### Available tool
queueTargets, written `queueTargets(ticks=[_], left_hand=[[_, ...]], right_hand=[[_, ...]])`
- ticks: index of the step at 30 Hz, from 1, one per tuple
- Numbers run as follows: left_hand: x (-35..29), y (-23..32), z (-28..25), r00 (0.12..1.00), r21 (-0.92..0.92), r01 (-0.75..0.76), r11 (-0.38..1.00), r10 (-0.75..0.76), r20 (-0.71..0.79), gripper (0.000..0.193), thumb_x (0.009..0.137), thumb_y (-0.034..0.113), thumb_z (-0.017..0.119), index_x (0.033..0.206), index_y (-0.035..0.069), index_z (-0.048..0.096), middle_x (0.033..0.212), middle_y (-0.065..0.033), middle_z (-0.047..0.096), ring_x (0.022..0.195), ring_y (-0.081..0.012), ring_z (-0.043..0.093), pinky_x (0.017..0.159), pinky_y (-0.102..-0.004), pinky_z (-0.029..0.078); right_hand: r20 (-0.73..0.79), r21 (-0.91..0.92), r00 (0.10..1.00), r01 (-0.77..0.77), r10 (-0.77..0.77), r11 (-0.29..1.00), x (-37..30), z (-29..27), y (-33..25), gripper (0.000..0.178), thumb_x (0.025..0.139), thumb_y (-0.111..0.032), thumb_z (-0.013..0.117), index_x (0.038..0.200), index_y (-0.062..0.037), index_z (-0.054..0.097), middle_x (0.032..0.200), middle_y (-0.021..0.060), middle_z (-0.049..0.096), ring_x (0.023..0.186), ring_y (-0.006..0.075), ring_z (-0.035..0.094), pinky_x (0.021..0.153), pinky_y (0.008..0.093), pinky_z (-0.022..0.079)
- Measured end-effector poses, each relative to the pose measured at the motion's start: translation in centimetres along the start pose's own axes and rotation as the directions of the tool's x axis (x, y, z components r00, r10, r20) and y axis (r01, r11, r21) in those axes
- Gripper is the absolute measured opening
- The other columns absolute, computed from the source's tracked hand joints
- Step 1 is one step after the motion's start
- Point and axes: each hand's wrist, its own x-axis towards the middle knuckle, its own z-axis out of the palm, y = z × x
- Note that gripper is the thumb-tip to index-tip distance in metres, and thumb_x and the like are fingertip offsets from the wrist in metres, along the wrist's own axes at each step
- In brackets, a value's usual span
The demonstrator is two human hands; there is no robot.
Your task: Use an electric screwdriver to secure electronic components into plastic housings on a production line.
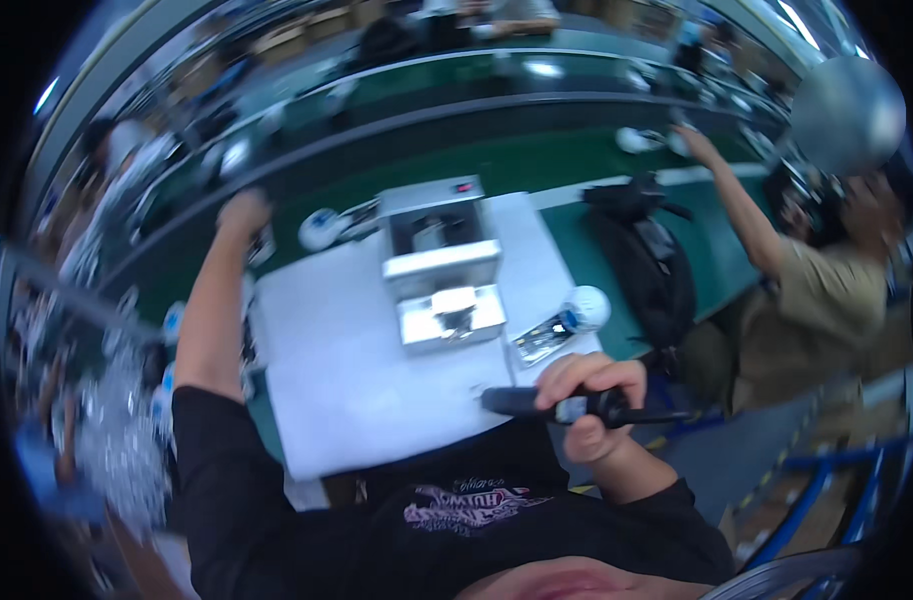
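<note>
My right hand [592,400] is closed around a black elongated hand-held tool [512,402] above the near right edge of the white sheet [337,390]. A thin dark rod or cable runs from the tool's right end. My left arm stretches far left, and my left hand [245,213] is over the dark green conveyor's near edge, its fingers smeared by motion. Close beneath it lies a small pale item [263,245], too blurred to name. A silver box-shaped machine [442,262] stands on the sheet between my hands. Beside it, at right, rests a part with a white round head [585,309] and a metallic body.
Another white round-headed part [322,230] lies left of the machine. A black bag-like object [647,260] sits on the green surface at right. Beyond, a co-worker in a tan shirt [827,300] reaches over the conveyor [537,140]. Clear plastic packaging [122,430] is piled at left.
</note>
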Motion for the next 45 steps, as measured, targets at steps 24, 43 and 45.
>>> queueTargets(ticks=[24,43,45], left_hand=[[-30.0,12.8,-1.4,0.952,-0.703,0.07,0.707,0.163,0.26,0.079,0.077,0.02,0.079,0.143,0.001,0.04,0.115,-0.0216,0.064,0.101,-0.0351,0.067,0.095,-0.0415,0.051],[-29.3,8.9,3.8,0.789,-0.667,-0.599,0.443,0.466,-0.399,0.063,0.062,0.032,0.089,0.109,0.002,0.059,0.102,-0.0204,0.068,0.098,-0.0372,0.068,0.084,-0.0411,0.054],[-29.2,8.1,4.1,0.736,-0.64,-0.646,0.417,0.562,-0.378,0.063,0.064,0.033,0.089,0.111,0.002,0.059,0.1,-0.0199,0.068,0.094,-0.0363,0.069,0.082,-0.041,0.054]], right_hand=[[0.016,0.118,1.0,0.021,-0.023,0.993,-2.1,2.3,0.6,0.071,0.089,-0.056,0.071,0.124,-0.0021,0.042,0.101,0.0129,0.057,0.085,0.0205,0.058,0.078,0.0346,0.049],[0.056,0.176,0.998,-0.023,0.013,0.984,0.8,4.4,4.2,0.086,0.081,-0.083,0.053,0.124,-0.0086,0.049,0.082,0.009,0.062,0.069,0.0205,0.059,0.067,0.0363,0.048],[0.019,0.101,0.996,0.085,-0.088,0.991,3.6,5.5,3.9,0.089,0.083,-0.084,0.048,0.13,-0.0085,0.047,0.086,0.0086,0.062,0.069,0.0205,0.059,0.067,0.0363,0.048]])
